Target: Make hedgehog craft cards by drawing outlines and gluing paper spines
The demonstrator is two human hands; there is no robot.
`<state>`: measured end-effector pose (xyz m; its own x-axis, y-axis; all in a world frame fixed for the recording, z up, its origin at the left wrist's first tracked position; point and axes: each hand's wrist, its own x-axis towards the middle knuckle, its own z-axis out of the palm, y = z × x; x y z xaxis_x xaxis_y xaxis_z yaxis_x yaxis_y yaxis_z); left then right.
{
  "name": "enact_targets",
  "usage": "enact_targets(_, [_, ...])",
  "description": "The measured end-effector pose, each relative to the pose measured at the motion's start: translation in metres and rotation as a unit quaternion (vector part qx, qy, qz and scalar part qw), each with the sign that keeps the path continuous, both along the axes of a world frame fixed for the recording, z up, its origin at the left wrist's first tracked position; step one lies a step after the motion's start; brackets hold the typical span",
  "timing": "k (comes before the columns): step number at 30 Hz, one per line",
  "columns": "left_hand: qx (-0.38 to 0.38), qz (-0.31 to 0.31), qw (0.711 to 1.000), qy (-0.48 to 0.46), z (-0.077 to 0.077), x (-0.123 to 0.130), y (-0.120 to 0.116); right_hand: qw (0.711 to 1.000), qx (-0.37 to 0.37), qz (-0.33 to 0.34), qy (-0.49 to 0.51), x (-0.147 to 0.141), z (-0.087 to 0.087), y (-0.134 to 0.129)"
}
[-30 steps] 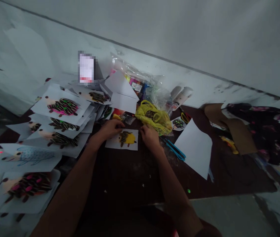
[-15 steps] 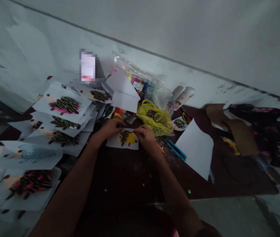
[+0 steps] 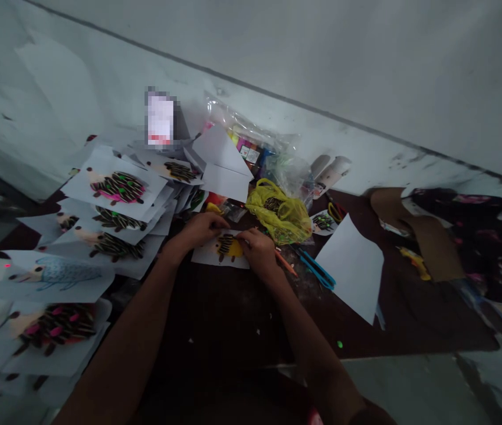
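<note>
Fingers bunched narrow, right hand (image 3: pixel 258 251) low over the right part of a small white card (image 3: pixel 202 258); too dim and small to tell whether the tips meet or pinch a seed. Left hand (image 3: pixel 201 230) at the card's upper left, fingertips on or just above its far edge; cannot tell if the thumb closes on it. Card lies flat on the dark table (image 3: pixel 224 313), between and slightly nearer than the two hands. On it, just left of the right fingertips: yellow animal figure (image 3: pixel 236 250), front half banded with dark striped seeds (image 3: pixel 225 244).

Around the right hand: yellow plastic bag (image 3: pixel 292 225) just beyond, orange stick (image 3: pixel 286 263) close at its right, blue-handled tool (image 3: pixel 318 270) farther right. Left of the left hand: heaped finished cards (image 3: pixel 148 203).

Handling (judged): card light, thin, flexible, liable to skid; best steadied at its bare white margins. Yellow body looks soft, clay-like, easily dented; avoid pressing there with a whole finger. Seeds probably hard, smooth, slippery; take one by its long sides, near an end.
</note>
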<state>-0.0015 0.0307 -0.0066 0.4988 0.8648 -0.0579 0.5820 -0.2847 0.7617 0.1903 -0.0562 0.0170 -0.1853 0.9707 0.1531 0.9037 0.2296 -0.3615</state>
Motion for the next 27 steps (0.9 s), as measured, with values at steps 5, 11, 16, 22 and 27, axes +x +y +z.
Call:
enact_targets(5, [0.0, -0.024, 1.0, 0.014, 0.006, -0.002, -0.001, 0.999, -0.011, -0.006, -0.043, -0.006, 0.005, -0.001])
enact_targets(11, [0.009, -0.033, 0.999, 0.014, 0.007, -0.002, -0.002, 0.996, -0.003, 0.003, -0.09, -0.007, 0.004, 0.0])
enact_targets(16, [0.006, -0.03, 0.999, 0.018, 0.005, -0.002, -0.003, 0.991, -0.018, -0.006, -0.129, -0.011, 0.007, 0.001])
enact_targets(22, [-0.001, -0.03, 0.999, 0.027, 0.005, -0.002, -0.001, 0.989, -0.031, -0.005, -0.144, -0.017, 0.012, -0.002])
enact_targets(27, [-0.001, -0.034, 0.999, 0.019, 0.006, -0.002, -0.002, 0.996, -0.024, -0.018, -0.086, -0.007, 0.016, -0.003])
